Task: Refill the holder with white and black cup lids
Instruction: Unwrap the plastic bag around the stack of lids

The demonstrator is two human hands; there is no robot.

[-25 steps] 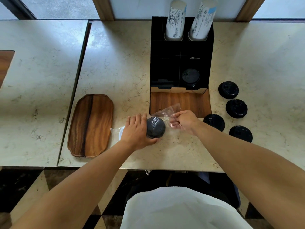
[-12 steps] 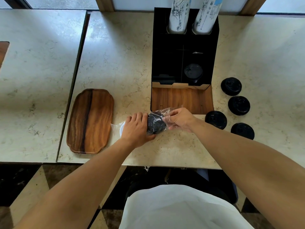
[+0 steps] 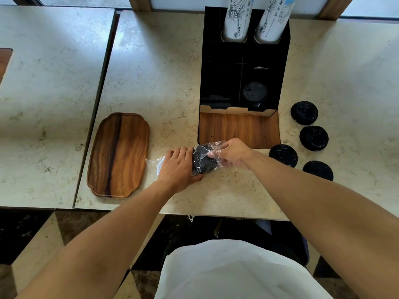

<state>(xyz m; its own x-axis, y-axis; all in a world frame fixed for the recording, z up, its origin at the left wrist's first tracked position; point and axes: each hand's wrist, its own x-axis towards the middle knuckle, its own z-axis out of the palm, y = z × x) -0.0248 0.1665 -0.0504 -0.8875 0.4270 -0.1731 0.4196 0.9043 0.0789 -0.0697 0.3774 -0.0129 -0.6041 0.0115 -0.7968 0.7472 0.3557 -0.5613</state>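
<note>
Mid-frame on the pale marble desk [image 3: 151,72], the left hand [image 3: 177,167] gripped a plastic sleeve of black lids [image 3: 201,159] while the right hand [image 3: 232,155] pinched its wrap. The black holder [image 3: 244,61] stood above; a wooden tray [image 3: 118,154] lay left.

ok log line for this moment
left hand: holds clear plastic sleeve of black lids | right hand: pinches sleeve end | black holder: not yet refilled
</note>
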